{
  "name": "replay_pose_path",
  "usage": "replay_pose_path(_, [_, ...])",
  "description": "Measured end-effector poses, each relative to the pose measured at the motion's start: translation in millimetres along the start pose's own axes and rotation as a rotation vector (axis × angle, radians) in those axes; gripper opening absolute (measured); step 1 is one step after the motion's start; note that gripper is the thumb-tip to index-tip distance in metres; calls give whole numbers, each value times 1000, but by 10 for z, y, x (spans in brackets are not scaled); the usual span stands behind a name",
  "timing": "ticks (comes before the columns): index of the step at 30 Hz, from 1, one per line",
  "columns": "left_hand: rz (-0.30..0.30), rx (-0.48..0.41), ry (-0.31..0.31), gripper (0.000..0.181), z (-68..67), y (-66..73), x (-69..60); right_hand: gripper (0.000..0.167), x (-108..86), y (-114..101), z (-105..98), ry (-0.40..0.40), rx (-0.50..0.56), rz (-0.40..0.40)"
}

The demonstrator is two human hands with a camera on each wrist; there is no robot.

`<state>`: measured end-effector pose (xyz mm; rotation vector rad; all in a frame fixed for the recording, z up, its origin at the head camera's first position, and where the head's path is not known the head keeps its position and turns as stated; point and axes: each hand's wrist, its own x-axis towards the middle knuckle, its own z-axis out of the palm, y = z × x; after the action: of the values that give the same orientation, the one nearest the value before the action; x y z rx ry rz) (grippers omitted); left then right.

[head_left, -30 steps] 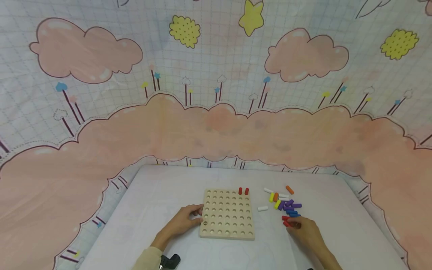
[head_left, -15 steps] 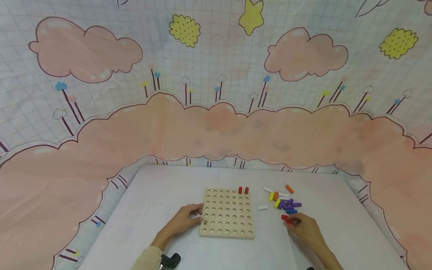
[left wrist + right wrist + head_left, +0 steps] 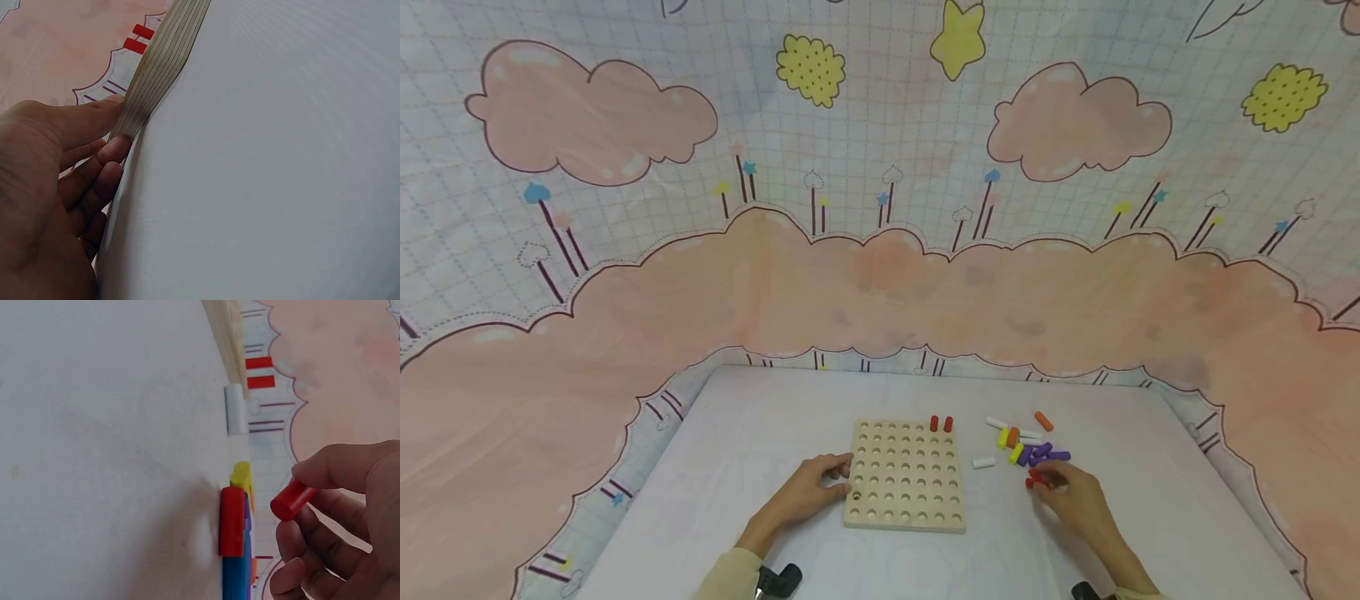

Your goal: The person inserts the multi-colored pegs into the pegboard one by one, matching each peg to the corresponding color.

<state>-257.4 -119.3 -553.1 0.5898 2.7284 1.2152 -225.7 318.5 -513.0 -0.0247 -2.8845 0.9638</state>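
Note:
A square wooden pegboard with rows of round holes lies on the white table. Two red pegs stand upright at its far right corner. Along the board's left edge, the thumb and fingertips of my left hand rest against the side. My right hand pinches a red peg between thumb and fingers, raised off the table. Below it another red peg lies on the table, beside a blue peg. In the head view my right hand hides the blue peg.
Loose purple pegs, yellow pegs, orange pegs and white pegs lie right of the board. One white peg sits apart, closer to the board. A patterned cloth hangs behind the table.
My right hand has picked up one of the red pegs and moved slightly away from me, now covering the blue ones. My left hand and the board have stayed put.

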Motion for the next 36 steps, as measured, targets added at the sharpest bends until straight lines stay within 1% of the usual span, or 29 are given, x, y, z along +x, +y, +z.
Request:
replay_pose_path(3, [2,-5,3,54,-1,2,2,27,29,-28,5,15,7,-6])
replay_pose_path(5, [-4,-10,1,54,-1,-1,7,27,53,-42,13,17,17,5])
replay_pose_path(9, [3,-10,-4,53,6,-6,9,25,86,-73,22,23,55,10])
replay_pose_path(13, [14,-12,-8,54,9,-7,12,23,96,-114,25,46,80,-13])
replay_pose_path(17, [5,-13,-13,54,1,4,9,24,104,-171,36,73,107,-43])
replay_pose_path(21, [-5,-12,-13,54,-6,0,1,22,134,-232,77,104,157,-76])
replay_pose_path(25, [-1,-6,-10,54,1,-13,-10,20,178,-293,125,123,199,-93])
replay_pose_path(32, [-4,-7,-12,54,6,-26,-3,17,214,-401,157,155,190,-118])
replay_pose_path(36, [19,2,-10,54,1,-23,-2,18,241,-444,179,168,204,-130])
